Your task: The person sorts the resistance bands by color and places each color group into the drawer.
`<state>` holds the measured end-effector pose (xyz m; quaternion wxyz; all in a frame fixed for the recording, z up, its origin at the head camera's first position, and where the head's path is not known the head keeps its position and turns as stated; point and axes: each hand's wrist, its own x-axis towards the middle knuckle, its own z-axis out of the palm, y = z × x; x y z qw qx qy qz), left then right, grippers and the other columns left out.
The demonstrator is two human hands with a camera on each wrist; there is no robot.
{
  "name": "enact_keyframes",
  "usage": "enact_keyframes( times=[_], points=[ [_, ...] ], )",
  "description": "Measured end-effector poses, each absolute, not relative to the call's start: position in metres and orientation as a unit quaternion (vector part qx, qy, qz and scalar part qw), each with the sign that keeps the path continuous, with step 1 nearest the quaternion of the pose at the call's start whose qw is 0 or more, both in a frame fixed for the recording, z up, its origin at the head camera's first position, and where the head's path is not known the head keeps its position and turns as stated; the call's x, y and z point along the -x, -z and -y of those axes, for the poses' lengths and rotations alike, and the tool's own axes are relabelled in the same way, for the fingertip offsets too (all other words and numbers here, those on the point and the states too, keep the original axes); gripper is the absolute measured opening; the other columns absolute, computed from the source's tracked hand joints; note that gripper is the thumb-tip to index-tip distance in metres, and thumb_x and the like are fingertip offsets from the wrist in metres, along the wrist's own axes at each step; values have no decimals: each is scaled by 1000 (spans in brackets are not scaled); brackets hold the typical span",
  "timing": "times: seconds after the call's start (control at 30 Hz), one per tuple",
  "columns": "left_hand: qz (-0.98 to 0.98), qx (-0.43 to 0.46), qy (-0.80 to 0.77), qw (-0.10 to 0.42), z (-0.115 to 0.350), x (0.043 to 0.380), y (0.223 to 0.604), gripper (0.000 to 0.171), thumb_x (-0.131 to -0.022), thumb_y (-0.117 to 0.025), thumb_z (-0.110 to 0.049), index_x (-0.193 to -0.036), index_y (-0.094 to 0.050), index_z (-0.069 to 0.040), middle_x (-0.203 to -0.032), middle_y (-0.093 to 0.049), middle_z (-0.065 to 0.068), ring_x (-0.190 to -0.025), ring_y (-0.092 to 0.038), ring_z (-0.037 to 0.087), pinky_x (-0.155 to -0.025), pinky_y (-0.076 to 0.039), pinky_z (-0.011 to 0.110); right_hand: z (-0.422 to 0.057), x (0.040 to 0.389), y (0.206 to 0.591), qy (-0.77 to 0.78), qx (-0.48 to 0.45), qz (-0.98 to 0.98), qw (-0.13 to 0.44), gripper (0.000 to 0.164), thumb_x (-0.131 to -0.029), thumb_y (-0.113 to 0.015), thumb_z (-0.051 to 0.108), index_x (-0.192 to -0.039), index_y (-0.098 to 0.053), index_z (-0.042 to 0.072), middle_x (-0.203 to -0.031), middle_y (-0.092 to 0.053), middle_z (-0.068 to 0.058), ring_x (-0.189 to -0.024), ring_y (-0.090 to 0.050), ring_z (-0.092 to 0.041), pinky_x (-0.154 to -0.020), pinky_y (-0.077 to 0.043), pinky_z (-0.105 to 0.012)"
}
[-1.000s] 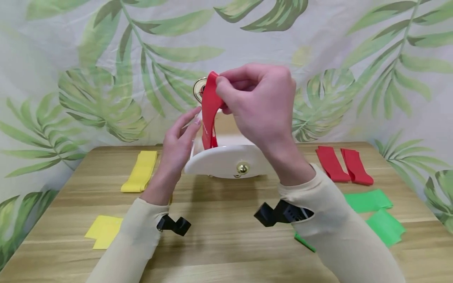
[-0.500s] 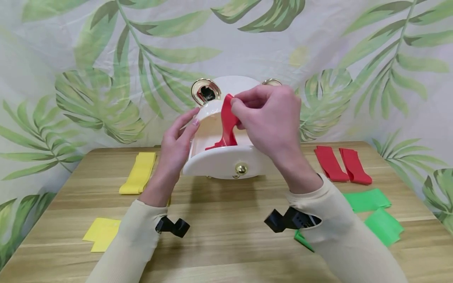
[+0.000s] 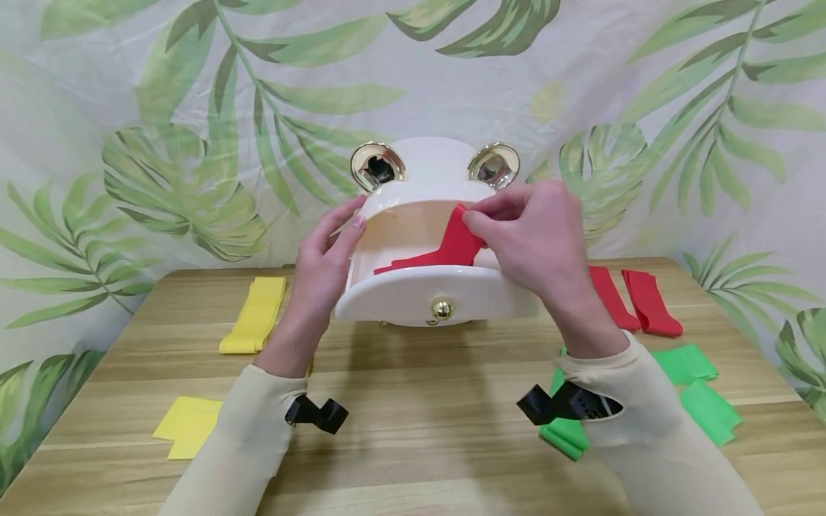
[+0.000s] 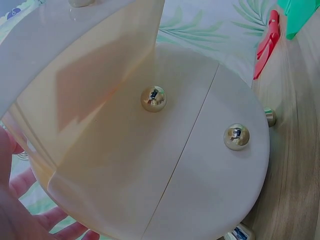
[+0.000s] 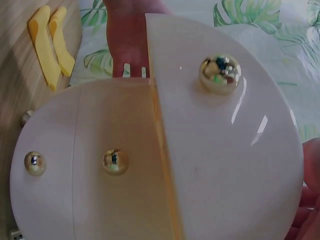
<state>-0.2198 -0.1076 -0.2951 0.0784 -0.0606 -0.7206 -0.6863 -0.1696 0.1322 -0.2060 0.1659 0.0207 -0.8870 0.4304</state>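
A white rounded chest with gold round fittings on top has its upper drawer pulled out, tilted front toward me. My right hand pinches the upper end of a folded red band between thumb and fingers. The rest of that band lies inside the drawer, partly hidden by its front. On the drawer's left side rests my left hand, fingers nearly straight. In the left wrist view its fingers show beside the chest's edge, and gold knobs dot the white fronts.
Two folded red bands lie at the table's right. Green bands lie nearer, some partly under the right forearm. Yellow bands lie on the left. A leaf-patterned cloth hangs behind the wooden table.
My right hand has moved right and down, lowering the red band into the drawer and spreading it rightward. Both gold fittings have come into view. The left hand has stayed in place.
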Motion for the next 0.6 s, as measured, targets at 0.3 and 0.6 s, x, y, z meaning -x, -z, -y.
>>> enact_keyframes(
  times=[0.3, 0.6],
  points=[
    [727, 59, 679, 85, 108, 219, 296, 42, -109, -58, -41, -151, -60, -34, -157, -54, -8, -134, -61, 17, -105, -55, 36, -148, 170, 216, -419, 3, 899, 130, 22, -94, -78, 35, -106, -86, 19, -96, -82, -7, -88, -69, -23, -73, -54, -33],
    [720, 62, 686, 91, 108, 220, 297, 42, -109, -58, -38, -150, -61, -31, -156, -57, -6, -131, -62, 16, -103, -55, 33, -160, 172, 223, -398, 1, 908, 129, 24, -92, -81, 35, -104, -86, 15, -98, -82, -11, -93, -70, -25, -76, -53, -34]
  ],
)
